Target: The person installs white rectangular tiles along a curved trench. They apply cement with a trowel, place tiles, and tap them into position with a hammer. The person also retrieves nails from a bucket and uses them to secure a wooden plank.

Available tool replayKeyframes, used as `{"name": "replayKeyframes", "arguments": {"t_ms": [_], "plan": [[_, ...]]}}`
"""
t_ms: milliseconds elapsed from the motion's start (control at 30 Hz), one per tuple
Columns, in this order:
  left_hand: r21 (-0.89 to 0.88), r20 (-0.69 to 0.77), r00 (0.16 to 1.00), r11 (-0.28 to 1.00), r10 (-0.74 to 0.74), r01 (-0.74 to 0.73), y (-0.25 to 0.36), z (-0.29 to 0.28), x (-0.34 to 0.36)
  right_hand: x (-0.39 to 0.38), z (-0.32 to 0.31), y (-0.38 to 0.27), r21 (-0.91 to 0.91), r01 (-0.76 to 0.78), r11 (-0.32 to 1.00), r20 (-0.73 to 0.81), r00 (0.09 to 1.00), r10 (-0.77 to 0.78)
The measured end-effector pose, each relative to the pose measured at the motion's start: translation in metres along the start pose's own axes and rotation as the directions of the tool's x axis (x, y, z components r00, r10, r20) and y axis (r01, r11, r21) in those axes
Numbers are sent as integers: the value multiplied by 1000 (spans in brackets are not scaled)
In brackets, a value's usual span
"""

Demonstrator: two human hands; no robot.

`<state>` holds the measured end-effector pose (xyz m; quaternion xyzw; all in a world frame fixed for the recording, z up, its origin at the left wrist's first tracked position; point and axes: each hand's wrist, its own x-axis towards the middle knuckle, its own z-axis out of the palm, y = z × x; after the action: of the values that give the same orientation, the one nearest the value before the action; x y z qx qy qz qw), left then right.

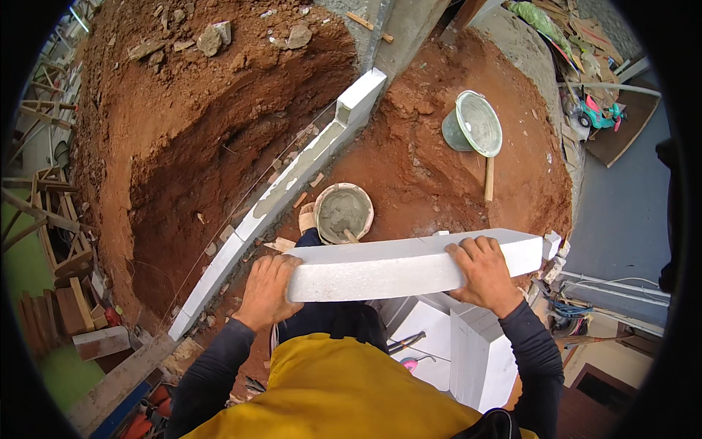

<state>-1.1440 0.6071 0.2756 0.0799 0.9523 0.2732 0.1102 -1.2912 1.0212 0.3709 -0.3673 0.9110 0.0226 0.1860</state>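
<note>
A long white lightweight concrete block (380,269) spans the space before my body, held level in both hands. My left hand (266,291) grips its left end, and my right hand (485,274) is closed over it short of the right end. Beyond it a low wall of white blocks (212,282) runs diagonally from lower left to upper middle. Grey mortar (296,175) is spread along part of its top. One block (362,95) stands higher at the wall's far end. A bucket of mortar (344,214) sits between the wall and the held block.
A second bucket (475,126) stands on the red soil at right, near a wooden handle (489,179). Along the wall stretches a thin string (230,212) beside a dug trench (175,212). More white blocks (479,358) and tools (407,342) lie by my right side.
</note>
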Motion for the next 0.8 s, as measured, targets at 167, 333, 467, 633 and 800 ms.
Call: {"name": "replayKeyframes", "arguments": {"t_ms": [167, 333, 467, 633, 800], "plan": [[-15, -212, 917, 940, -337, 342, -128, 48, 1, 239, 50, -12, -92, 351, 932, -13, 935, -354], [-74, -263, 803, 840, -536, 537, -226, 79, 23, 412, 98, -38, -135, 503, 854, 43, 864, -502], [-64, -267, 754, 792, -600, 607, -278, 97, 42, 493, 132, -46, -148, 559, 816, 84, 829, -553], [-69, -196, 715, 737, -671, 673, -309, 119, 64, 553, 164, -46, -125, 590, 798, 148, 806, -573], [-87, -183, 710, 731, -680, 677, -326, 142, 75, 581, 184, -42, -140, 614, 777, 203, 786, -585]]}}
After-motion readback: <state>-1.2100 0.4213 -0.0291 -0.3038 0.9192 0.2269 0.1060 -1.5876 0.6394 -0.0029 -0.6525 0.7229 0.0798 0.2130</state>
